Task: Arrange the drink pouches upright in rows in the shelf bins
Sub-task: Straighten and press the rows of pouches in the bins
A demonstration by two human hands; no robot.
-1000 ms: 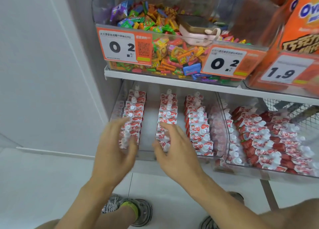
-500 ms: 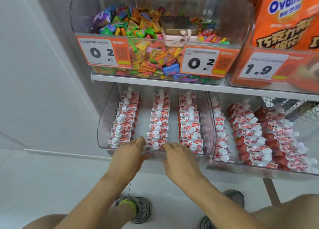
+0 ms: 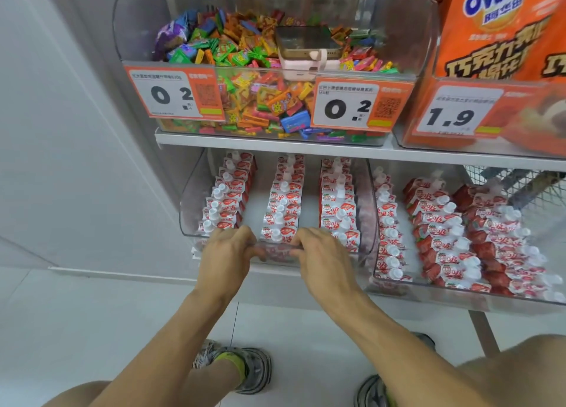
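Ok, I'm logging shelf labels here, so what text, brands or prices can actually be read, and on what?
"0.2": left price tag on the candy bin.
"0.2": right price tag on the same bin.
"1.9": price tag under the orange bags.
"Ovaltine": orange bag; the Chinese characters below are legible in part only.
Small print and QR codes on the tags: too small.
Drink pouches: Chinese print, blurred.

A plain white wall (image 3: pixel 61 130) stands left of the metal shelf (image 3: pixel 275 144), over a pale tiled floor (image 3: pixel 92 330), evenly lit
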